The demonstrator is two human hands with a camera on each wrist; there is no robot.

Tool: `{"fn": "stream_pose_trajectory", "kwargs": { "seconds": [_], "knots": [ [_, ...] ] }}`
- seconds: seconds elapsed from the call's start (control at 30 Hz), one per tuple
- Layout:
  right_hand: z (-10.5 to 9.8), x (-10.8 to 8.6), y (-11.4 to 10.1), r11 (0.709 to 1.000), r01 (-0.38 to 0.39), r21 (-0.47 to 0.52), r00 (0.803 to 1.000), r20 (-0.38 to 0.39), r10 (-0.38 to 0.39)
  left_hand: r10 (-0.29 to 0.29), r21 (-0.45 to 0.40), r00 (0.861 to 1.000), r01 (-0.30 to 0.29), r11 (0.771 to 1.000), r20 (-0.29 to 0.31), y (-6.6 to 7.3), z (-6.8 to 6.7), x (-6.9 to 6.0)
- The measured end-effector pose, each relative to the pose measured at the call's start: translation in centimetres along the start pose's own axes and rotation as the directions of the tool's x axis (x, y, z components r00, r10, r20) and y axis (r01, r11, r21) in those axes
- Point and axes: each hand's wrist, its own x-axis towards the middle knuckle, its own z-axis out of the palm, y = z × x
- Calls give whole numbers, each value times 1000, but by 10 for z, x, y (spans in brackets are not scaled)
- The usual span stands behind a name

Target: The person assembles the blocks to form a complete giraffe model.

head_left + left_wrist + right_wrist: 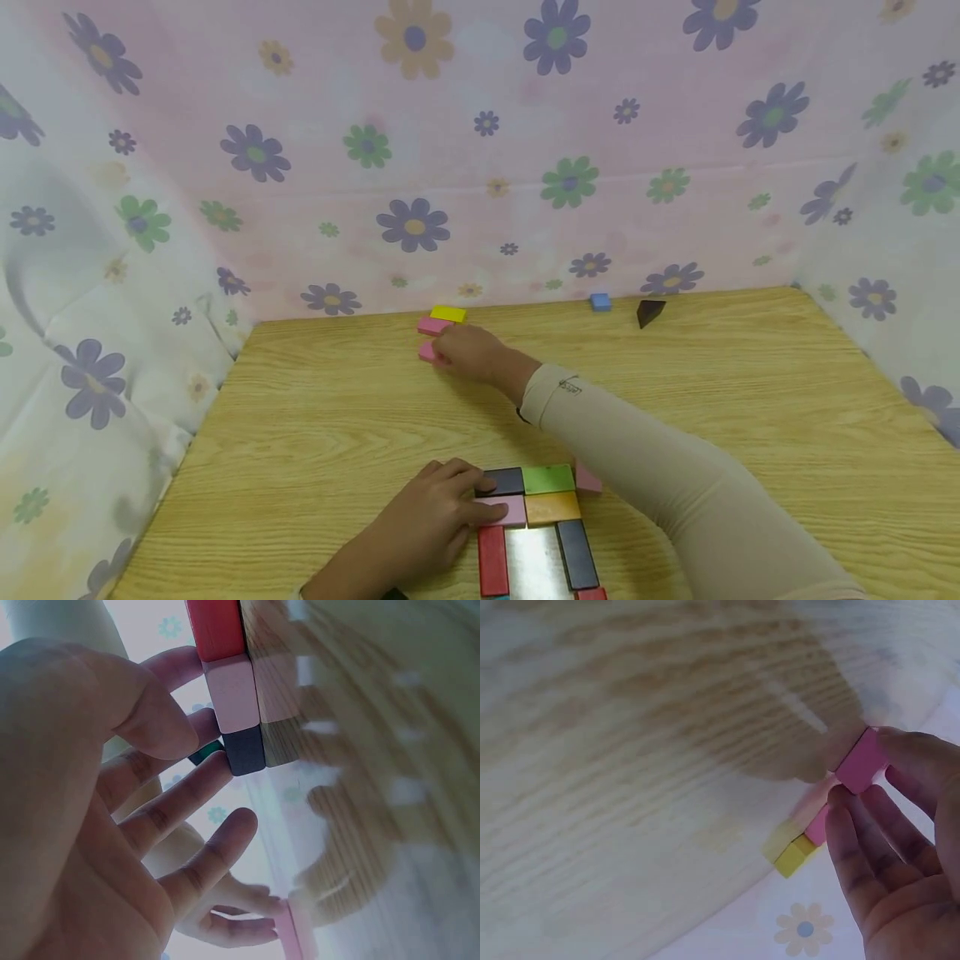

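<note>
At the far side of the table, my right hand [472, 354] pinches a pink block [861, 761] between thumb and fingers. Just beyond it lie another pink block [432, 325] and a yellow block [448, 314]. My left hand [427, 521] rests at the left edge of a flat arrangement of blocks near me. Its fairly straight fingertips touch a dark grey block [504, 481] and a light pink block [513, 511]. Beside these lie a green block [548, 479] and an orange block [552, 507]. A red block [492, 561] and another dark block [576, 554] run toward me.
A pink block [588, 478] sits right of the green one, partly hidden by the right sleeve. A blue block [600, 302] and a dark triangular block [649, 312] lie near the back edge. Flowered cloth [495, 242] hangs behind the wooden table [322, 417].
</note>
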Motion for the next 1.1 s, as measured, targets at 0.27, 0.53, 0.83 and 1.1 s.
{"fn": "stream_pose_trajectory", "kwargs": {
  "seconds": [0.27,0.53,0.83,1.1],
  "knots": [
    [-2,-17,3,997,39,71,997,59,-43,-3,2,1000,3,1000,13,0,-1,1],
    [-3,-25,3,1000,-7,4,986,165,6,-15,-6,999,15,1000,31,1,-3,0],
    [-14,-33,11,990,-128,60,961,254,109,-24,-18,999,24,1000,29,2,-3,0],
    [-15,-41,29,964,-230,135,948,255,190,-40,-35,998,42,999,55,3,-6,1]
  ]
}}
